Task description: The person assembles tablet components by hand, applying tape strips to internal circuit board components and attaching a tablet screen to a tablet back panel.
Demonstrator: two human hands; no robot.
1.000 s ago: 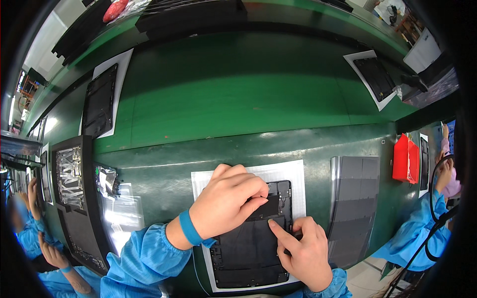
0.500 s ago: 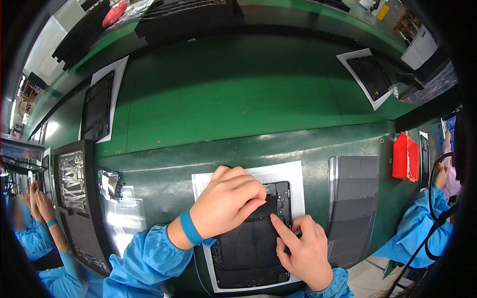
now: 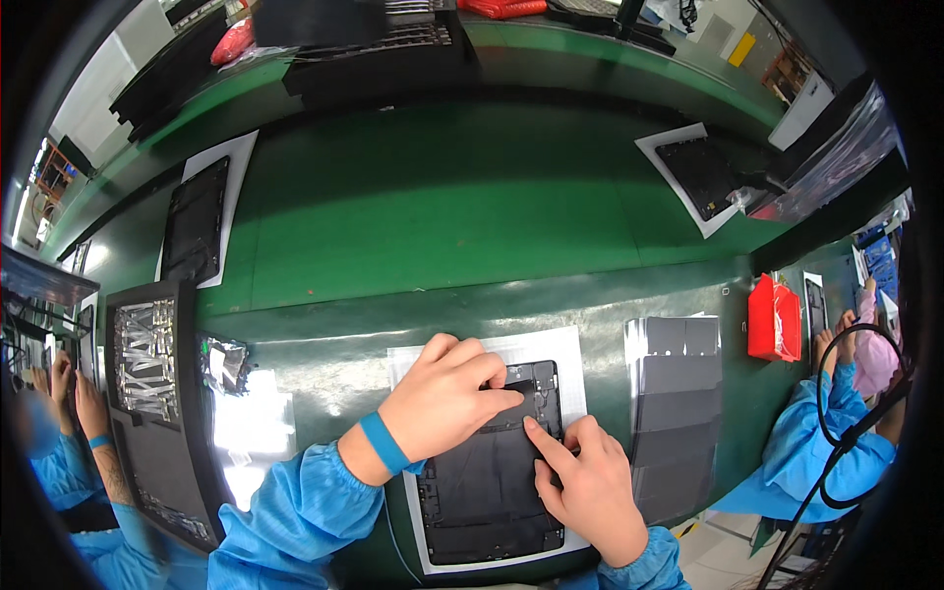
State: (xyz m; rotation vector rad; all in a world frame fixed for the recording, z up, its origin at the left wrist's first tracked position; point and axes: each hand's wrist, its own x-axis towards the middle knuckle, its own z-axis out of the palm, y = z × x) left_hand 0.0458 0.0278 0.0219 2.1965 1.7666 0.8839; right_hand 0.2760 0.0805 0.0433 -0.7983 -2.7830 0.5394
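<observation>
A black tablet-like device [image 3: 492, 501] with its inside parts showing lies on a white sheet [image 3: 574, 383] before me. Over its upper left part bends my left hand [image 3: 444, 398], wearing a blue wrist strap [image 3: 383, 442]. Its thumb and forefinger are pinched together at the device's upper part; what they grip is dark and hard to make out, and the hand hides part of the device. My right hand [image 3: 595, 482] reaches in from the right. Its forefinger is stretched out, with the tip on the device just below the left fingertips; the thumb stands apart.
Dark rectangular sheets [image 3: 676, 418] lie at right, near a red bin [image 3: 774, 320]. At left stand a black tray with metallic strips [image 3: 147, 349], a bag of small parts [image 3: 224, 364] and clear film [image 3: 254, 423]. Similar devices [image 3: 195, 221] lie farther off. Co-workers sit on both sides.
My left pinch has shifted slightly over the device's upper part, while the right forefinger stays on the device just below it. The whole view has shifted a little.
</observation>
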